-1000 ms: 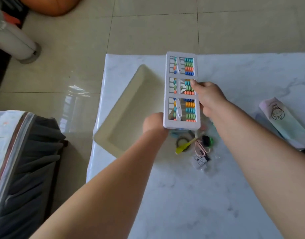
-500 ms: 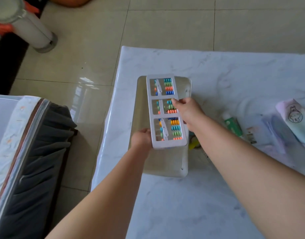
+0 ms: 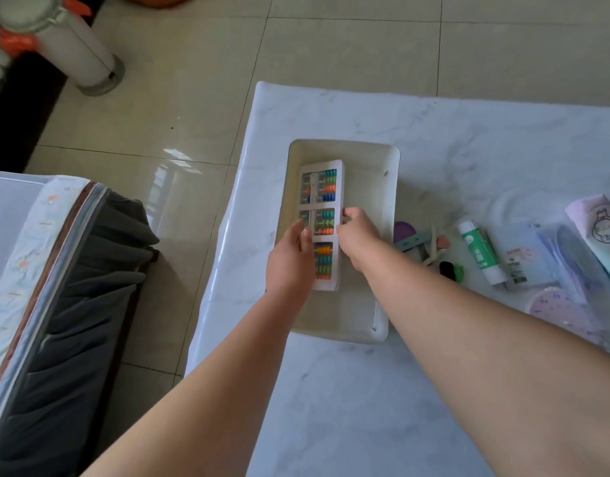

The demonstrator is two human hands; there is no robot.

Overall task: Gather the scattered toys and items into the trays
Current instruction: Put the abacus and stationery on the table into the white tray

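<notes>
Desk [image 3: 434,390], one, marble-patterned and glossy, carries everything; flat things will likely slide on it rather than lift cleanly.

One tray [image 3: 388,235], pale plastic with raised walls, sits at the desk's left end. It looks stiff and light, and would best be taken by its rim. The task speaks of trays, but only this one shows.

One abacus [image 3: 326,197], a white frame of three panels with coloured beads on rods, lies lengthways inside the tray, toward its left wall; whether it rests flat on the floor yet I cannot tell. It reads as rigid, light plastic; the beads are loose on their rods and would rattle or shift if tilted, so the long edges of the frame are the sound place to hold, as now.

Two hands are on it. The left hand [image 3: 291,263] lies over the near left part of the frame, its grip relaxed, fingers fairly straight and pressing. The right hand [image 3: 357,235] has its grip clamped on the right long edge, fingers curled.

Right of the tray, still scattered on the desk: one soft pastel pouch [image 3: 598,232]; flat plastic packets [image 3: 524,256], at least two, limp and slippery; one round lilac disc [image 3: 555,313]; one glue stick [image 3: 481,251], hard, apt to roll; and a clutter of small bits [image 3: 431,249], too blurred to count.
</notes>
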